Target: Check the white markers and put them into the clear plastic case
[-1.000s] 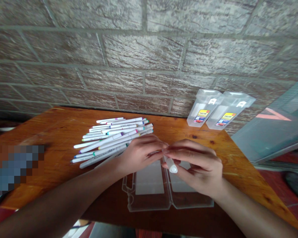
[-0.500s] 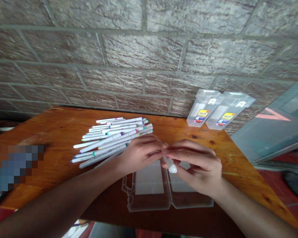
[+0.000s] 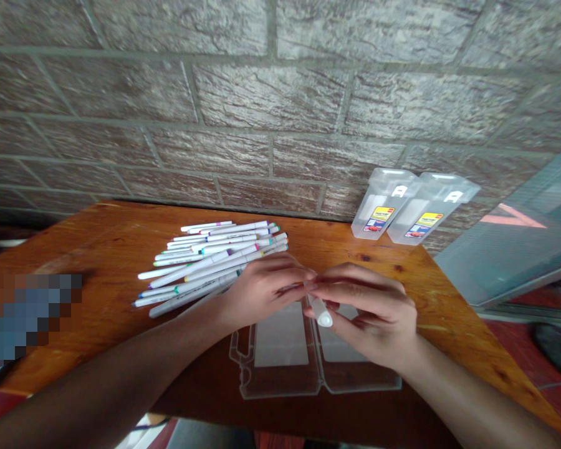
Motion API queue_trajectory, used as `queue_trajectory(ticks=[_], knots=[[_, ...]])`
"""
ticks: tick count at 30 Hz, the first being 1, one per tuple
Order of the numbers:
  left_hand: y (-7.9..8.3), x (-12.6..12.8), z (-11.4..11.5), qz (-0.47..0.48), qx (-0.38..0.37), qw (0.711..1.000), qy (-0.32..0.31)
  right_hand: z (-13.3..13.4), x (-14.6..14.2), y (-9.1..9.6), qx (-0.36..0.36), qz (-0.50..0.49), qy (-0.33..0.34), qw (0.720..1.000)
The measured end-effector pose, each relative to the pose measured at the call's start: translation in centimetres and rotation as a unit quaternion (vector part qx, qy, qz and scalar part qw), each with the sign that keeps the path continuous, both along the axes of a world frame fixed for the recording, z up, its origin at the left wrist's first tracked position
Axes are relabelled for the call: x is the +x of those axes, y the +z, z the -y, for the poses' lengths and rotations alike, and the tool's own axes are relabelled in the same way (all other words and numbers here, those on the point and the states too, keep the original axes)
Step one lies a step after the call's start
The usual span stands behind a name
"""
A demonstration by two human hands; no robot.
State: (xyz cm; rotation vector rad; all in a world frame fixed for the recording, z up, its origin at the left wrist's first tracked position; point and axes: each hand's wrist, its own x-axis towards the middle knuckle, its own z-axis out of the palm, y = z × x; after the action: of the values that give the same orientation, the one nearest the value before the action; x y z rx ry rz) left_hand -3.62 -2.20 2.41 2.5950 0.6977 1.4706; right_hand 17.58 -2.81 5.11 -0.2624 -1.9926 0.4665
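Over the wooden counter [image 3: 453, 305], the right hand [image 3: 374, 308] pinched a marker [image 3: 322, 315], the left hand's [image 3: 268, 280] hold unclear, and a slack pinch could have dropped it onto the case [image 3: 320, 365].

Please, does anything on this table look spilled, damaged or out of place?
Nothing looks spilled or damaged. The markers lie in a loose, uneven pile beside the left hand, which is only mildly untidy. The pixelated patch at the left edge hides what is there, so I cannot judge it.
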Motion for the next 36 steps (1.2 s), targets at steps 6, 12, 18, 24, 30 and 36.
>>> queue_trajectory(ticks=[6,12,18,24,30,36], knots=[[0.06,0.07,-0.02,-0.001,0.007,1.000,-0.001,0.00,-0.02,-0.06,-0.001,0.000,0.001,1.000],[0.15,0.04,0.01,0.000,0.010,1.000,0.001,0.04,-0.04,0.14,0.002,0.002,0.001,1.000],[0.12,-0.02,0.00,-0.003,0.010,1.000,-0.001,0.03,-0.11,0.16,-0.002,0.003,0.004,1.000],[0.07,0.01,0.02,0.001,0.001,1.000,0.001,0.00,-0.03,0.04,-0.002,0.000,0.005,1.000],[0.08,-0.09,0.06,-0.007,-0.003,1.000,0.004,0.01,-0.05,0.15,-0.001,0.002,0.010,1.000],[0.07,0.00,0.03,-0.001,0.003,1.000,0.003,0.02,-0.07,0.06,-0.005,-0.002,0.006,1.000]])
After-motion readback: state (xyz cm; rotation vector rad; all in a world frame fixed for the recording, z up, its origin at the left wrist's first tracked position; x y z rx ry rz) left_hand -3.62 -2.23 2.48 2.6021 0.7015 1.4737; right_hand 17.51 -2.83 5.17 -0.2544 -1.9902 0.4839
